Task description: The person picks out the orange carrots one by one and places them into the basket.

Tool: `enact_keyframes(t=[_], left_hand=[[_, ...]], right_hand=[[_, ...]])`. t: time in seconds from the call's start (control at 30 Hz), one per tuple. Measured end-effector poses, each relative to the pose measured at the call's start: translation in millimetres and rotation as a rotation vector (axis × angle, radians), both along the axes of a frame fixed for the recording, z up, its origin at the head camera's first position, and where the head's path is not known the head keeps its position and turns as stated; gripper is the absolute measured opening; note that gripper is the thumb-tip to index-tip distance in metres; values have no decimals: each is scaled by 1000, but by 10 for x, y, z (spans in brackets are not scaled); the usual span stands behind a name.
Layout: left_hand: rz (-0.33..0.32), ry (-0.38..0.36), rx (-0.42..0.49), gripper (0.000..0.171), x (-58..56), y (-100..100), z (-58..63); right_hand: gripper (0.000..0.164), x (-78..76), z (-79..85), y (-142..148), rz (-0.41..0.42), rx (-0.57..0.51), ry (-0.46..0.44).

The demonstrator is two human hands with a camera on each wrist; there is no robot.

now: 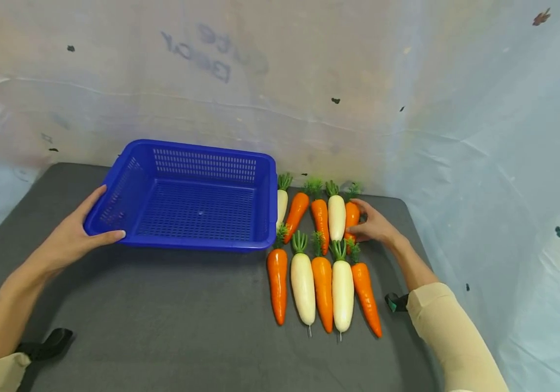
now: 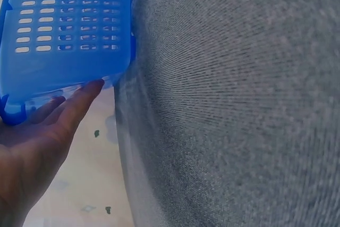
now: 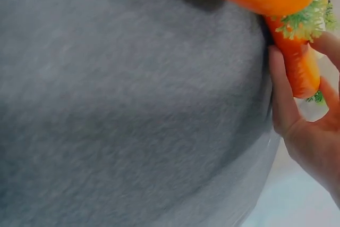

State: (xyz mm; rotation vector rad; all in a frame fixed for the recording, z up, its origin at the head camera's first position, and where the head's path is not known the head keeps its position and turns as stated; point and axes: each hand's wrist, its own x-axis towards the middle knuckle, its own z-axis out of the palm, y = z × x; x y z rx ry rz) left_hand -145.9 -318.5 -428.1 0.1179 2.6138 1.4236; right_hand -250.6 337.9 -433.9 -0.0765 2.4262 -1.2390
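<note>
My left hand (image 1: 71,234) holds the near left corner of a blue plastic basket (image 1: 196,243), thumb over the rim. In the left wrist view its fingers lie along the slotted end wall (image 2: 69,62). The basket has nothing in it. At the right end of the back row of vegetables, my right hand (image 1: 374,222) has thumb and fingers on either side of an orange carrot (image 1: 352,214). The right wrist view shows this carrot (image 3: 303,73) between thumb and fingers, its lower end behind another carrot's green top. A white radish (image 1: 336,218) lies right beside it.
Several carrots and white radishes with green tops lie in two rows, including a front carrot (image 1: 367,299) and a front radish (image 1: 303,288). The basket's right side overlaps a back radish (image 1: 282,204). Plastic sheeting (image 1: 309,125) hangs behind the grey table (image 1: 186,326).
</note>
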Motion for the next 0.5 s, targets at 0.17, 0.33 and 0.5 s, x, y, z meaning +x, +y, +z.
enact_keyframes(t=[0.17,0.33,0.5], left_hand=[[8,4,-9,108,16,2,-8],[11,6,6,107,24,4,-23],[13,10,18,106,10,11,-30]], right_hand=[[94,-65,28,-44,-48,-11,-71],[94,-109,16,-39,-84,-31,-103],[95,-93,3,0,-90,-67,-69]])
